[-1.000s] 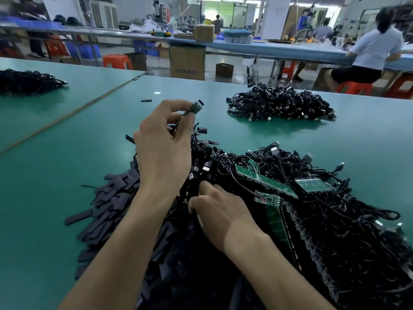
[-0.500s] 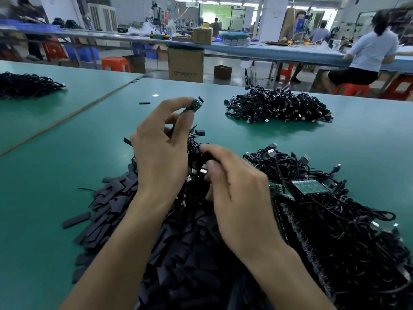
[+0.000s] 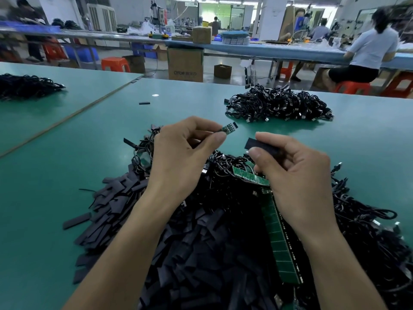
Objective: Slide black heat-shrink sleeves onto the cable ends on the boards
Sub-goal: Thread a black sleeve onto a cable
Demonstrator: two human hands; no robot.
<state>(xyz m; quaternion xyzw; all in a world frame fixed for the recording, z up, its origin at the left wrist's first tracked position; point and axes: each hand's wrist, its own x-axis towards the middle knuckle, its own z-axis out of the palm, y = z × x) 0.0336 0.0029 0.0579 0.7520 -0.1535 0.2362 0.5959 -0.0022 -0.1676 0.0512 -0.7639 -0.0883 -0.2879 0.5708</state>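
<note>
Green bench (image 3: 67, 175) near edge: one black sleeve (image 3: 261, 146), pinched by the right hand (image 3: 297, 175), just beside one small board (image 3: 228, 129) pinched in the left hand (image 3: 178, 162). Three cable heaps (image 3: 277, 106). Half a second ago the right hand was lower, over the sleeve pile (image 3: 107, 211).

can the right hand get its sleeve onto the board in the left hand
Probably yes: the right hand pinches the sleeve beside the board the left hand holds up, nothing between them.

A flat black heat-shrink sleeve (image 3: 261, 146), pinched in the right hand (image 3: 297, 175), hovers above the heap of loose sleeves (image 3: 196, 253), one end turned toward a small green cable-end board (image 3: 228, 129) held in the left hand (image 3: 178, 159), just apart, above the same heap.
</note>
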